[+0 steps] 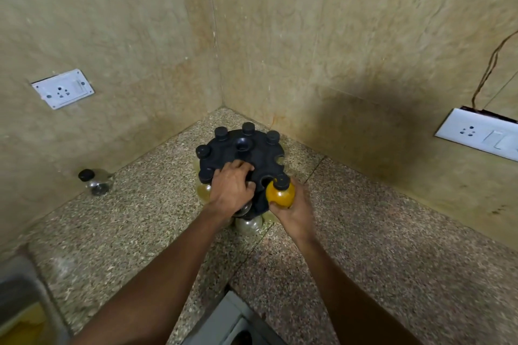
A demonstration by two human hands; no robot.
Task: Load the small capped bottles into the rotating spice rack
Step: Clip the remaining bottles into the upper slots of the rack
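Observation:
A black round spice rack (260,152) stands on the speckled counter in the corner. Several black-capped bottles hang in its rim slots, among them one at the back (248,128) and one at the left (203,151). My left hand (231,187) rests on the rack's near top, fingers spread over it. My right hand (294,213) grips a round bottle of orange powder (280,194) with a black cap, held at the rack's near right rim beside an empty slot (266,180). A clear bottle with a black cap (96,180) stands alone by the left wall.
Tiled walls close the corner behind the rack. A white socket plate (63,89) is on the left wall and a switch plate (482,134) on the right wall. A steel sink edge (25,297) is at lower left.

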